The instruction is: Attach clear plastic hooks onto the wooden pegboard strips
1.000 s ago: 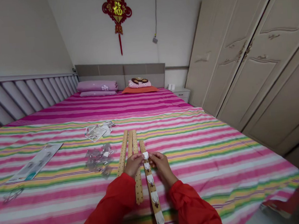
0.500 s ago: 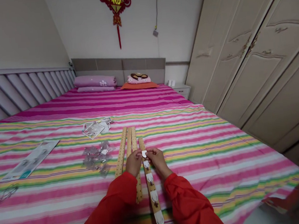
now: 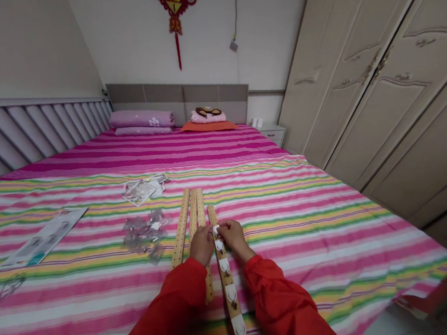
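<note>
A light wooden strip (image 3: 227,279) lies lengthwise in front of me, with several white hooks (image 3: 231,293) with metal ends in a row along it. Near its far end, my right hand (image 3: 234,238) pinches the small uppermost white hook (image 3: 216,230) against the strip. From the other side, my left hand (image 3: 202,245) has its fingers closed at the strip's edge, touching the same hook; its fingertips are partly hidden. Left of these, three perforated wooden strips (image 3: 182,228) lie side by side, partly covered by my left hand and red sleeve.
On the striped bedspread (image 3: 311,233) lie clear plastic bits (image 3: 143,234), a pile of small packets (image 3: 143,189), a long flat package (image 3: 47,237) and a clear crumpled piece (image 3: 9,286). Pillows (image 3: 141,121) rest by the headboard; a wardrobe (image 3: 357,88) stands at the right.
The uppermost white hook has tilted down onto the strip between my fingers. Both hands stay at nearly the same spot, and the view has shifted slightly.
</note>
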`<state>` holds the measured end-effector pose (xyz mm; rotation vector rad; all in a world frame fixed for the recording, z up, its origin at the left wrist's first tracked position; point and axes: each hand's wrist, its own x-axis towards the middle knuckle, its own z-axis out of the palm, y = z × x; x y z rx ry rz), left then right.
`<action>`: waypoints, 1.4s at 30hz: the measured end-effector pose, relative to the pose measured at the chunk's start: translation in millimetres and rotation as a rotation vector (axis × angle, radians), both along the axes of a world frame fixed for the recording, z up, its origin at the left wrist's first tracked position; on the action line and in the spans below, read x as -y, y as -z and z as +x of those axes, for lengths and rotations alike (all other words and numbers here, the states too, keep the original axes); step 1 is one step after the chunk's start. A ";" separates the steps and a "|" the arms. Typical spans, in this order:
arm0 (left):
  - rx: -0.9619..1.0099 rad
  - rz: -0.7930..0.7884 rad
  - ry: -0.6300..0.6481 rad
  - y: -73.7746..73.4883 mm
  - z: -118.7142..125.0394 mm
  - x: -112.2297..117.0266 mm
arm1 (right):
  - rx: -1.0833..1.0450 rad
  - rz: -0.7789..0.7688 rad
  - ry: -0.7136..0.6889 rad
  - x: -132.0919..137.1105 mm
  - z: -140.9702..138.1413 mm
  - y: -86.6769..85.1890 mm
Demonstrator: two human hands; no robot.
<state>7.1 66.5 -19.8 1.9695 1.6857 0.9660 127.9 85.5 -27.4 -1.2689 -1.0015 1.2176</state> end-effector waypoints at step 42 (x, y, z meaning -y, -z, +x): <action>-0.289 -0.026 -0.011 -8.8 10.8 32.9 | -0.078 -0.051 0.000 -6.5 -1.2 19.3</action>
